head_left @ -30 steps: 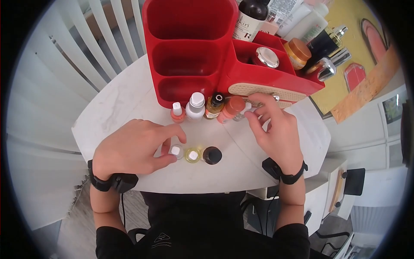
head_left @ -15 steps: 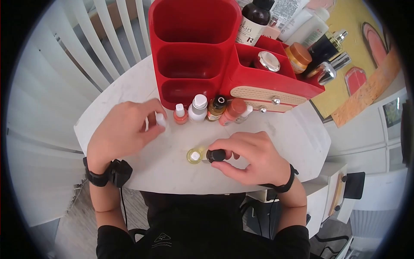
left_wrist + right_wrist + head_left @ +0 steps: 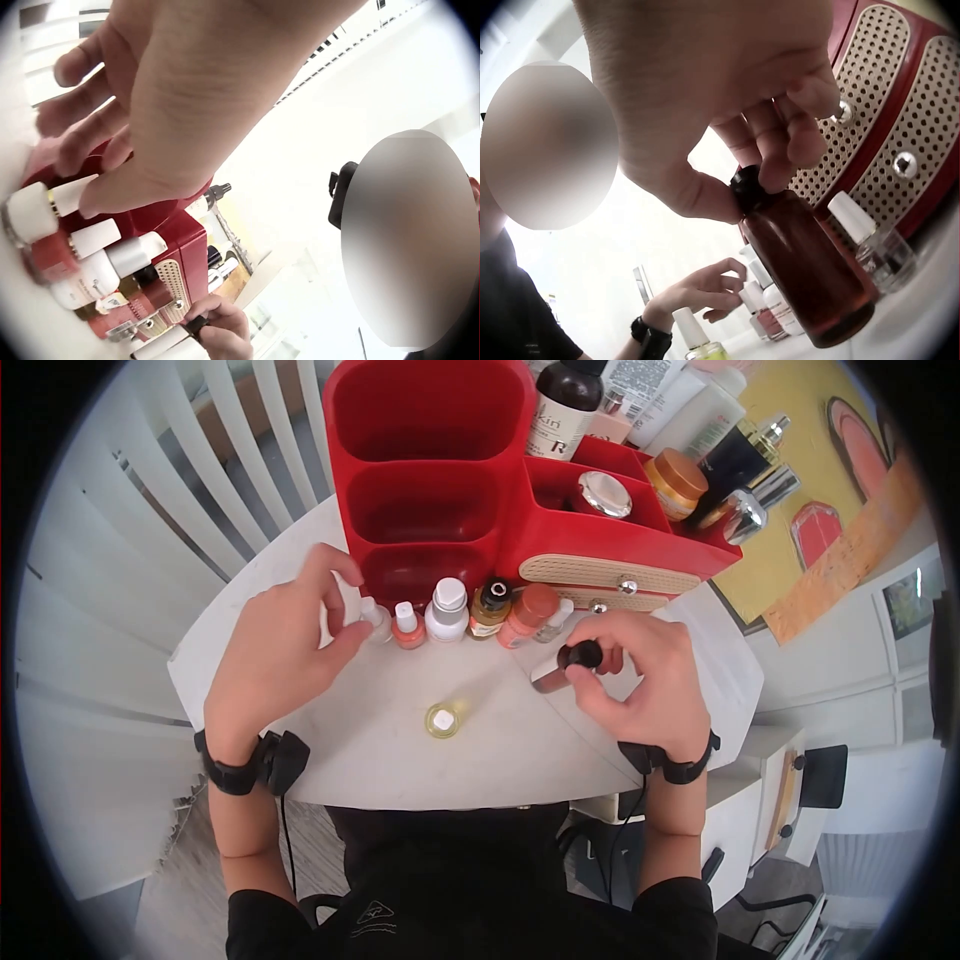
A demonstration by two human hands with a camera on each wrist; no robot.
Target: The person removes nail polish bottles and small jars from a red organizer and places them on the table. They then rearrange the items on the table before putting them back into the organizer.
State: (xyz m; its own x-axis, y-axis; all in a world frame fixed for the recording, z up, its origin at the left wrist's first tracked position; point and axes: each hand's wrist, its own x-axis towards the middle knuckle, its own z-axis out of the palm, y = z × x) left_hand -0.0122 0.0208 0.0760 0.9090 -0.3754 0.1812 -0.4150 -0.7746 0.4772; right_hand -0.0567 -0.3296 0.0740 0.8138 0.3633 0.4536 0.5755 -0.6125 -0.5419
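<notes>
My right hand (image 3: 650,670) pinches the black cap of a small brown glass bottle (image 3: 802,266) between thumb and fingers. The bottle tilts, its base close over the table at the row's right end. At the row's left end, my left hand (image 3: 275,645) has its fingers spread beside a white-capped nail polish bottle (image 3: 34,214), thumb tip right at the cap. Next to that stand a coral nail polish bottle (image 3: 407,628), a white bottle (image 3: 446,615), a dark-capped amber bottle (image 3: 490,610), a pink bottle (image 3: 528,615) and a clear white-capped bottle (image 3: 885,259).
A yellow nail polish bottle (image 3: 441,722) stands alone on the white table (image 3: 490,780). Behind the row is a red organizer (image 3: 510,510) with compartments and two woven-front drawers (image 3: 615,585). It holds a brown pump bottle (image 3: 562,415), a jar (image 3: 603,495) and other cosmetics.
The left hand carried the white-capped bottle to the row's left end and its fingers spread. The right hand took the brown bottle by its cap and moved it right and back.
</notes>
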